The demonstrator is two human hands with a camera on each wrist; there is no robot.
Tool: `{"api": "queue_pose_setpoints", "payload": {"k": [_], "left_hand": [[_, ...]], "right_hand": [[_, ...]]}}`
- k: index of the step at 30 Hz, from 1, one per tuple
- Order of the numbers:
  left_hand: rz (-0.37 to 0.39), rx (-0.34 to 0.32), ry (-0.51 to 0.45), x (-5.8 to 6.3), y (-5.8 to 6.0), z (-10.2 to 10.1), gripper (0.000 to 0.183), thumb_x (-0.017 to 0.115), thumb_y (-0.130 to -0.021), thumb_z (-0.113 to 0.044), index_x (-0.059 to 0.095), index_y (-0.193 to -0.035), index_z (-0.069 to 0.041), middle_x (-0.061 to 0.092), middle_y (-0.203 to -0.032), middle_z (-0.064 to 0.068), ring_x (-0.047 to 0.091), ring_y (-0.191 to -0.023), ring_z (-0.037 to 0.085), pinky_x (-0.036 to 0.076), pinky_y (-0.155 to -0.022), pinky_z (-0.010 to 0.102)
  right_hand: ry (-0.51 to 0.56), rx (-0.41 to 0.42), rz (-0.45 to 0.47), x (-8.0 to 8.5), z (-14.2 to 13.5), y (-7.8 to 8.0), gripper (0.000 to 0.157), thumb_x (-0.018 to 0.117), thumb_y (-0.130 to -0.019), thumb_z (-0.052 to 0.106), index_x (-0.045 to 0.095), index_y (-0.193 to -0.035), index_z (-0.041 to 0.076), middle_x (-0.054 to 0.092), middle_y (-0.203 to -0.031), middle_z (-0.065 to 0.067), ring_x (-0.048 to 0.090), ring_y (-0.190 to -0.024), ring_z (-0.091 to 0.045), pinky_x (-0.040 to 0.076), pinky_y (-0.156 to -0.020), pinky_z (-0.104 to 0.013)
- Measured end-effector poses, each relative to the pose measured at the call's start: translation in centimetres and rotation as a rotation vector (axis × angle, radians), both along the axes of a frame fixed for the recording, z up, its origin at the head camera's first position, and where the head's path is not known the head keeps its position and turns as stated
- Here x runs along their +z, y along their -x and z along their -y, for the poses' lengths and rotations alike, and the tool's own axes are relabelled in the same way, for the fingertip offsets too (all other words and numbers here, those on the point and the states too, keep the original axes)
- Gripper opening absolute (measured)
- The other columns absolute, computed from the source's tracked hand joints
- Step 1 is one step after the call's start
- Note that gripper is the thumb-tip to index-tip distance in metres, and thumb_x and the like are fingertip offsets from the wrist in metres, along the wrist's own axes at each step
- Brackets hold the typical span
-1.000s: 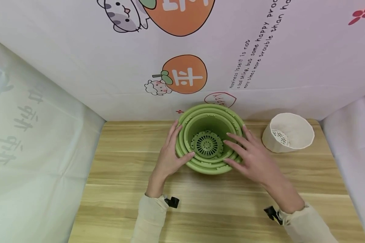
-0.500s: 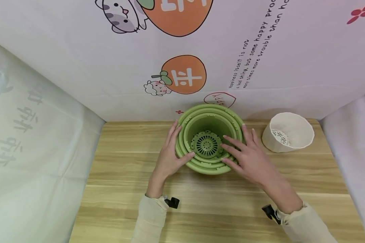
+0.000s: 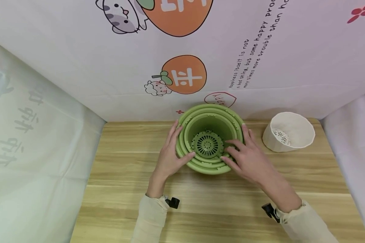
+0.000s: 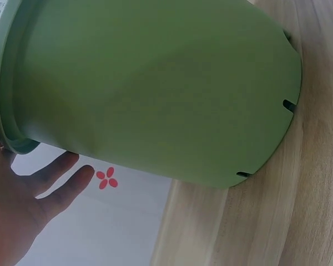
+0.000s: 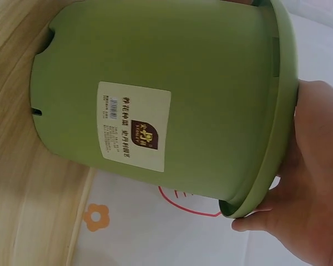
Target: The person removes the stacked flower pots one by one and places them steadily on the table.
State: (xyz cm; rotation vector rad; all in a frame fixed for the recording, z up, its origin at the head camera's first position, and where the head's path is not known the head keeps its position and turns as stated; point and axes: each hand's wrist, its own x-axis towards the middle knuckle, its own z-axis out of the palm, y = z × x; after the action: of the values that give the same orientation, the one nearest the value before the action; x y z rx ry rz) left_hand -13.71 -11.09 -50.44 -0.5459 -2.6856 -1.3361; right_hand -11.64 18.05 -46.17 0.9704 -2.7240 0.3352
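Observation:
Several green plastic flower pots (image 3: 211, 171) stand upright on the table, nested one inside another. The innermost pot (image 3: 204, 123) shows a slotted round base at its bottom. My left hand (image 3: 169, 158) holds the left side of the rims, thumb over the top and fingers along the outside. At the right side, my right hand (image 3: 253, 159) reaches over the rims with some fingers bent into the innermost pot; one finger lies outside the outer rim. Printed on a pale label (image 5: 135, 126) is brand text, on the outer pot's wall. The fingertips inside are partly hidden.
A white pot (image 3: 295, 130) with a perforated bottom stands tilted-looking at the back right of the wooden table (image 3: 200, 209). Directly behind the green pots rises a printed white cloth wall (image 3: 124, 77). Cloth also hangs at left and right.
My right hand has shifted slightly left, and its fingers have bent from straight over the rim down into the innermost pot. My left hand and the pots have stayed in place.

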Motion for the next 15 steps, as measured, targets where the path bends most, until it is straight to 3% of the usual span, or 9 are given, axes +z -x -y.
{"api": "queue_pose_setpoints", "payload": {"k": [4,9,15], "left_hand": [[0.000,0.001,-0.005,-0.06,-0.05,-0.10,0.097,0.063,-0.083,-0.065,0.023,-0.159,-0.020,0.002,-0.166,-0.012,0.025,-0.148,0.027,0.048,-0.095,0.061],[0.002,0.002,-0.014,-0.02,-0.03,-0.11,0.095,0.072,-0.082,-0.049,0.023,-0.159,-0.021,0.002,-0.166,-0.012,0.024,-0.148,0.025,0.046,-0.097,0.062],[-0.001,0.003,-0.015,0.02,-0.02,-0.01,0.095,0.073,-0.082,-0.049,0.024,-0.158,-0.021,0.003,-0.166,-0.013,0.023,-0.148,0.024,0.045,-0.098,0.062]], "right_hand": [[0.008,-0.018,0.041,-0.10,-0.07,-0.06,0.047,0.046,-0.101,0.051,0.071,-0.098,0.011,0.061,-0.118,-0.018,0.017,-0.141,-0.059,0.011,-0.116,-0.067],[0.039,-0.036,0.100,-0.11,-0.12,-0.07,0.040,0.048,-0.101,0.049,0.066,-0.094,0.013,0.057,-0.115,-0.017,0.017,-0.143,-0.056,0.009,-0.117,-0.066],[0.024,-0.024,0.085,-0.23,-0.05,0.02,0.041,0.047,-0.101,0.049,0.065,-0.099,0.012,0.063,-0.115,-0.014,0.017,-0.142,-0.057,0.010,-0.116,-0.068]]}}
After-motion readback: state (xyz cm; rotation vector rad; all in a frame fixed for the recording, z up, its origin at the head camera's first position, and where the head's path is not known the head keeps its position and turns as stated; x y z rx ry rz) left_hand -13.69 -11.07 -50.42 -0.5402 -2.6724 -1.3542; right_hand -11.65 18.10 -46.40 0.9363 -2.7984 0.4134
